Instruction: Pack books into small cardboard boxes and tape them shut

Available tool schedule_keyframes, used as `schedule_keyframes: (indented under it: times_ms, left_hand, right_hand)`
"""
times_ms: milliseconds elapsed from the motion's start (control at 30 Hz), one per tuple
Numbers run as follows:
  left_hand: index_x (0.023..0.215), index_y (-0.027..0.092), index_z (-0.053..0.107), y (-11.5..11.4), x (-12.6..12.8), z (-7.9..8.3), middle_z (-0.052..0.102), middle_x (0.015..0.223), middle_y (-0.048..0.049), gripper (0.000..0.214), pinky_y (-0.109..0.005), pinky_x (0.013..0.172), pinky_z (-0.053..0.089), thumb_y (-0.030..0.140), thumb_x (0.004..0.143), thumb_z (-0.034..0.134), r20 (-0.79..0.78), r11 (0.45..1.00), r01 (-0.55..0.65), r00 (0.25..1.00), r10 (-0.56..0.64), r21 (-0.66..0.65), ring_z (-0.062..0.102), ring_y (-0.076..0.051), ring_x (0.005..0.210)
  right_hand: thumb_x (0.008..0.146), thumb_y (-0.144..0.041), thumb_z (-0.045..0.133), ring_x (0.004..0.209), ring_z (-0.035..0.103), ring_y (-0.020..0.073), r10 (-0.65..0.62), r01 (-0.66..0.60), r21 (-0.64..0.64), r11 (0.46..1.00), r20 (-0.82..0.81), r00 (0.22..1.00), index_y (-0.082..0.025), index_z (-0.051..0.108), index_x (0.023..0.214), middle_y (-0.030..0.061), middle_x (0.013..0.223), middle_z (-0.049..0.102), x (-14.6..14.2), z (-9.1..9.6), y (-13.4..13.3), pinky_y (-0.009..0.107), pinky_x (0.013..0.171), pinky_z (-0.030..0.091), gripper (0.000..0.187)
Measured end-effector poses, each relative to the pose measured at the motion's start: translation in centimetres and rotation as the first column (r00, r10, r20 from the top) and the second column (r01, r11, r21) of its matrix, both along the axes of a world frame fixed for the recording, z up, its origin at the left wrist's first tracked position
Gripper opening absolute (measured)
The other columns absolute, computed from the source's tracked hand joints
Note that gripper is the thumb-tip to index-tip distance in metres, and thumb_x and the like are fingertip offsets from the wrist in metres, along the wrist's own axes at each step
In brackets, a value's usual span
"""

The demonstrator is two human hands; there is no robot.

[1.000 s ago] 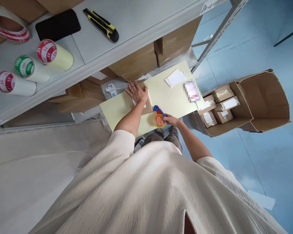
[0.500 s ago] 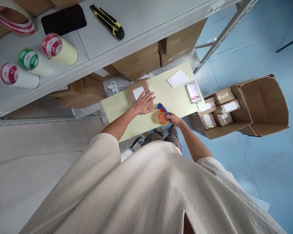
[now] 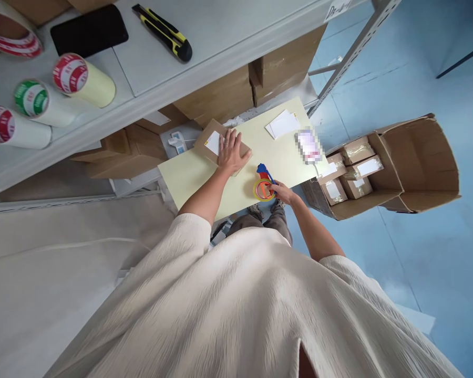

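Note:
A small cardboard box (image 3: 209, 134) with a white label (image 3: 213, 143) on top sits at an angle on the pale yellow table (image 3: 193, 184). My left hand (image 3: 230, 152) lies on its top with fingers outstretched, partly covering the label. To the right, my right hand (image 3: 283, 192) is closed around a tape dispenser (image 3: 264, 188), blue and red with a yellow-edged roll. The dispenser is held near the table's front edge, apart from the box. Several white labels (image 3: 283, 124) and a phone with a blurred screen (image 3: 309, 146) lie farther right on the table.
A large open carton (image 3: 362, 207) on the right holds several small taped boxes. The shelf (image 3: 157, 68) above the table carries tape rolls (image 3: 31, 100), a black phone (image 3: 90, 30) and a utility knife (image 3: 163, 32). Large cardboard boxes (image 3: 216, 97) stand behind the table.
The small box has turned on the table, and my left hand has turned with it, fingers now pointing away from me. My right hand keeps the tape dispenser in nearly the same place.

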State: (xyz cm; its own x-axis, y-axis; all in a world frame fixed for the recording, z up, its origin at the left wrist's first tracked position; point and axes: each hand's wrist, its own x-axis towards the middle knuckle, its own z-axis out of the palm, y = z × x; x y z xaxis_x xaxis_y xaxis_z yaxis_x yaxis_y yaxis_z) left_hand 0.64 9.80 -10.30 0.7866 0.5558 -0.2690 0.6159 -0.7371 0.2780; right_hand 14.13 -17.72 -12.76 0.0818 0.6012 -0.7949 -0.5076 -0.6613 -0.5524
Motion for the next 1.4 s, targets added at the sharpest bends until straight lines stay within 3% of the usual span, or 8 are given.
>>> schedule_keyframes:
  times_ms: [100, 267, 433, 533, 633, 933, 1167, 1400]
  left_hand:
    - [0.196, 0.020, 0.019, 0.7, 2.3, -1.4, 0.020, 0.203, -0.0114, 0.107, -0.074, 0.151, -0.010, 0.070, 0.110, 0.058, 0.018, 0.992, -0.123, 0.992, 0.123, 0.017, -0.017, -0.040, 0.189]
    - [0.193, 0.008, 0.024, 1.2, 4.4, -2.8, 0.019, 0.201, -0.0230, 0.089, -0.081, 0.146, -0.008, 0.063, 0.124, 0.033, -0.031, 0.950, -0.311, 0.950, 0.312, 0.025, -0.009, -0.041, 0.189]
    - [0.196, 0.027, 0.020, 2.7, -0.5, 0.2, 0.014, 0.204, -0.0144, 0.116, -0.077, 0.149, -0.002, 0.082, 0.104, 0.065, -0.004, 0.999, 0.020, 1.000, -0.020, 0.035, -0.016, -0.042, 0.189]
    - [0.196, 0.027, 0.019, 3.7, -3.8, 2.1, 0.007, 0.205, -0.0159, 0.131, -0.077, 0.148, -0.009, 0.086, 0.094, 0.076, -0.037, 0.962, 0.261, 0.964, -0.265, -0.081, -0.012, -0.047, 0.189]
    - [0.196, 0.032, 0.024, 4.2, -5.0, 2.6, 0.009, 0.205, -0.0131, 0.126, -0.074, 0.148, -0.011, 0.088, 0.095, 0.074, -0.064, 0.932, 0.328, 0.938, -0.341, -0.151, -0.007, -0.046, 0.190]
    - [0.197, 0.022, 0.008, 1.4, -3.1, 1.2, 0.005, 0.204, -0.0158, 0.123, -0.074, 0.149, -0.010, 0.080, 0.104, 0.065, -0.025, 0.990, 0.128, 0.991, -0.129, -0.054, -0.010, -0.042, 0.190]
    - [0.197, 0.022, 0.010, 1.1, -0.4, 1.0, 0.003, 0.205, -0.0088, 0.113, -0.078, 0.149, -0.009, 0.072, 0.109, 0.060, -0.075, 0.998, -0.027, 0.997, 0.023, -0.053, -0.019, -0.042, 0.188]
    - [0.196, 0.017, 0.019, -1.7, 3.6, 0.7, 0.009, 0.204, -0.0141, 0.102, -0.072, 0.152, -0.002, 0.066, 0.114, 0.056, 0.038, 0.863, -0.503, 0.862, 0.505, -0.040, -0.010, -0.040, 0.190]
  right_hand:
    - [0.068, -0.043, 0.086, 0.096, 0.072, 0.0229, 0.025, -0.024, -0.011, 1.000, 0.031, 0.999, -0.025, 0.072, 0.112, 0.0036, 0.105, 0.081, 0.0, 0.1, -0.4, 0.028, 0.073, 0.057, 0.050]
    - [0.068, -0.045, 0.085, 0.094, 0.070, 0.0223, 0.041, -0.039, -0.023, 0.999, 0.099, 0.994, -0.024, 0.072, 0.111, 0.0052, 0.107, 0.080, -0.3, -0.2, 0.3, 0.027, 0.068, 0.052, 0.049]
    - [0.066, -0.045, 0.085, 0.095, 0.071, 0.0227, 0.013, -0.012, -0.006, 1.000, 0.054, 0.998, -0.025, 0.071, 0.110, 0.0045, 0.104, 0.081, -0.9, -0.6, 0.8, 0.029, 0.072, 0.055, 0.051]
    - [0.065, -0.045, 0.085, 0.092, 0.070, 0.0216, 0.019, -0.018, -0.008, 1.000, 0.061, 0.998, -0.025, 0.071, 0.107, 0.0027, 0.099, 0.079, -1.1, -0.9, 0.7, 0.028, 0.071, 0.054, 0.049]
    - [0.064, -0.045, 0.086, 0.090, 0.069, 0.0209, 0.025, -0.025, -0.006, 1.000, 0.072, 0.997, -0.025, 0.071, 0.106, 0.0027, 0.099, 0.078, -1.1, -1.3, 0.5, 0.028, 0.071, 0.053, 0.049]
    - [0.066, -0.052, 0.088, 0.098, 0.073, 0.0225, -0.051, 0.050, 0.020, 0.999, 0.035, 0.998, -0.027, 0.068, 0.115, 0.0017, 0.105, 0.080, -2.5, -1.9, 2.3, 0.029, 0.078, 0.056, 0.059]
    - [0.066, -0.051, 0.090, 0.094, 0.071, 0.0232, -0.064, 0.065, -0.010, 0.998, 0.051, 0.997, -0.026, 0.066, 0.111, 0.0025, 0.098, 0.080, -2.4, -1.2, 2.9, 0.032, 0.078, 0.055, 0.058]
    - [0.063, -0.052, 0.091, 0.092, 0.072, 0.0232, -0.080, 0.080, 0.004, 0.997, 0.050, 0.996, -0.027, 0.065, 0.110, 0.0020, 0.098, 0.079, -2.7, -1.3, 2.7, 0.031, 0.073, 0.055, 0.059]
